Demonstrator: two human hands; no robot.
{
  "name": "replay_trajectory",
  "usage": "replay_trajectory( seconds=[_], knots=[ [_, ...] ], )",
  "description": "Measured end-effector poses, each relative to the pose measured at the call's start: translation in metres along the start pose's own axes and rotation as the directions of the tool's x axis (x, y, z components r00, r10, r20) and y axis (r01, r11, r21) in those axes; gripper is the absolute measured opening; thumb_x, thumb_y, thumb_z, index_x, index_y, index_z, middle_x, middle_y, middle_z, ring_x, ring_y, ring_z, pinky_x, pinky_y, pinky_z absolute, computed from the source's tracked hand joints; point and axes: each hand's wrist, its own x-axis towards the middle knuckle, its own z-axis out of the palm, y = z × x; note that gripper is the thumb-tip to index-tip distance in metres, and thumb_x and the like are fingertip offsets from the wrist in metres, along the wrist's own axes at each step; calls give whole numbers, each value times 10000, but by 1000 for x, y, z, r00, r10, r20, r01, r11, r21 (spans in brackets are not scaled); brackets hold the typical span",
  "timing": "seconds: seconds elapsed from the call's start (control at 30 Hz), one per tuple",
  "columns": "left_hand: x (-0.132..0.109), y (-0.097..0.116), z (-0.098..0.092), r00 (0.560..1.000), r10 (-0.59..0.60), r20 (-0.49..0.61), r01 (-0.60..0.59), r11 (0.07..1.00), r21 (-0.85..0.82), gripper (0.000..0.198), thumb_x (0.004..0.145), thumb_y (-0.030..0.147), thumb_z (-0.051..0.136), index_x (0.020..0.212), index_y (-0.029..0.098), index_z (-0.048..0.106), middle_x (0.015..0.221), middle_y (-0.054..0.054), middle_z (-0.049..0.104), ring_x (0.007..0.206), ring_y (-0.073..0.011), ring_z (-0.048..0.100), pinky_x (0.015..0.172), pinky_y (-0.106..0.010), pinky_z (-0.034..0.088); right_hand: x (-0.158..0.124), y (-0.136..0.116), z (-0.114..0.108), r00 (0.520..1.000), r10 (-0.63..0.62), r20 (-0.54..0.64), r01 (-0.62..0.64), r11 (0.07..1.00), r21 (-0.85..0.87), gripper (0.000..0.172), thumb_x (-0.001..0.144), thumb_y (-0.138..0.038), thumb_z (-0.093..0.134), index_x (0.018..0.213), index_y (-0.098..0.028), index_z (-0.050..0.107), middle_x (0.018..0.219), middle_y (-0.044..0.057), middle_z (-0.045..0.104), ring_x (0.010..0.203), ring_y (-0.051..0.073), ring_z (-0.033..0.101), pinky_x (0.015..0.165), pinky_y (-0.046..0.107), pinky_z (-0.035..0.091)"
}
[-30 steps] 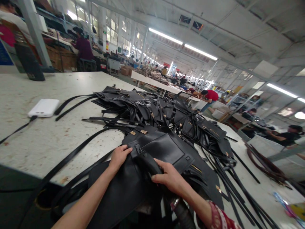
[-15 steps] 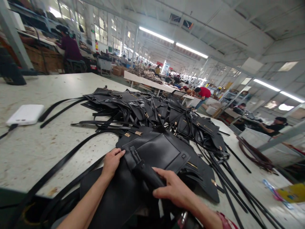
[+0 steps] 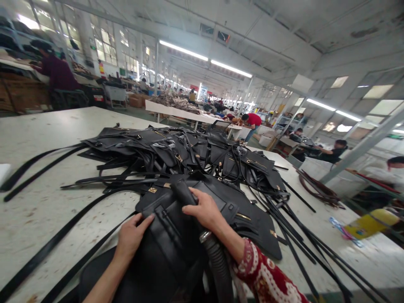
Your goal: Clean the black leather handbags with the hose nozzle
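Note:
My right hand [image 3: 205, 210] is wrapped round a black tube-shaped nozzle [image 3: 182, 191], which joins a ribbed black hose [image 3: 218, 259] at a metal clamp [image 3: 205, 236]. The nozzle's tip points up and away from me, over a black leather bag [image 3: 167, 248] at the table's near edge. At the bag's left side, my left hand [image 3: 131, 235] grips the leather edge, its fingertips beside a raised strap strip [image 3: 170, 227]. More of the bag's pieces lie beyond, with gold-coloured hardware [image 3: 152, 190]. The bag's lower part runs out of view below.
A heap of black bags [image 3: 189, 147] with long straps [image 3: 72, 227] covers the middle of the white table [image 3: 41, 147]. On the right are a brown coil of straps [image 3: 318, 189] and a yellow bottle-like item [image 3: 370, 223]. People work at other tables behind.
My right hand has raised the nozzle up and left across the bag, bringing the ribbed hose into view. My left hand still grips the bag's edge. The view has shifted right.

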Motion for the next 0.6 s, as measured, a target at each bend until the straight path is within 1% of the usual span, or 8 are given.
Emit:
replay_trajectory(
  seconds=[0.1,0.2,0.23,0.3,0.37,0.43,0.5,0.6],
  knots=[
    [0,-1,3,998,12,62,-11,1000,-21,411,613,540,582,760,164,657,720,-13,681,749,-235,602,681,-293,458,13,23,-33,997,49,-59,-51,998,-39,444,641,-268,634,1082,-236,594,848,-25,658,834,211,580,696,268,418],
    [2,-3,5,997,11,72,-7,998,-60,401,621,534,588,757,163,660,719,-11,683,743,-229,607,700,-295,454,36,41,-49,993,106,-45,-108,993,-51,254,688,-274,636,920,-170,649,701,-15,641,701,184,600,639,271,440],
    [2,-4,5,997,9,72,-4,997,-79,396,621,531,592,751,163,661,713,-11,683,738,-230,608,701,-298,457,46,44,-49,992,122,-31,-124,991,-48,214,723,-291,626,885,-152,646,681,-12,632,658,167,597,621,274,451],
    [3,-6,4,997,9,73,0,992,-124,388,621,519,598,756,161,665,732,-15,691,744,-235,611,710,-309,466,66,47,-43,989,145,-12,-146,989,-37,214,802,-328,579,872,-130,621,720,1,625,629,141,588,604,284,474],
    [2,-7,3,997,11,76,2,987,-159,389,623,503,607,793,159,670,794,-24,701,778,-241,616,743,-324,470,84,44,-35,988,153,-13,-153,988,-17,236,852,-344,528,908,-124,592,818,20,620,670,134,590,617,298,493],
    [2,-7,2,997,20,73,-8,987,-163,394,625,492,614,823,156,673,837,-34,705,814,-248,617,781,-337,465,97,40,-30,988,149,-33,-149,989,9,238,866,-340,512,946,-127,578,889,32,611,722,143,593,640,309,501],
    [2,-7,2,998,26,64,-16,987,-158,394,629,490,611,837,161,676,850,-35,706,832,-251,618,797,-343,463,102,36,-32,989,138,-57,-136,990,39,238,866,-336,513,962,-128,575,911,37,608,739,148,593,647,312,502],
    [2,-5,2,997,37,69,-28,990,-138,386,637,493,600,839,173,678,831,-24,707,816,-243,623,781,-336,470,93,34,-45,990,113,-84,-106,991,83,225,845,-323,539,947,-127,582,841,24,618,669,133,587,604,288,492]
  ],
)
